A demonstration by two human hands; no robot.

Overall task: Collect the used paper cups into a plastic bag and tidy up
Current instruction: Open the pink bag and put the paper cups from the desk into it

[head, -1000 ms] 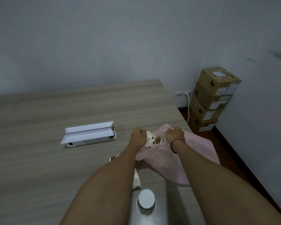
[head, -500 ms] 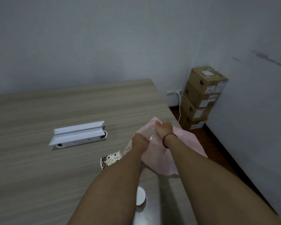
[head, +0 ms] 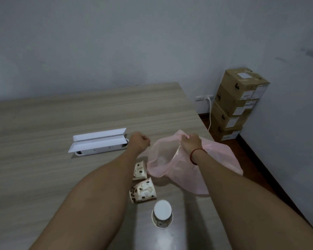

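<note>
We see the pink plastic bag (head: 192,163) sagging at the table (head: 43,168) edge, its rim pinched in our right hand (head: 191,143); it may collapse or slide off. Our left hand (head: 140,141), fisted on nothing visible, leaves three paper cups (head: 143,190) lying beside the bag, ready to roll.

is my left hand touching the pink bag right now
Apart. The head view shows bare table between the closed left hand and the pink bag, whose rim the right hand grips.
</note>
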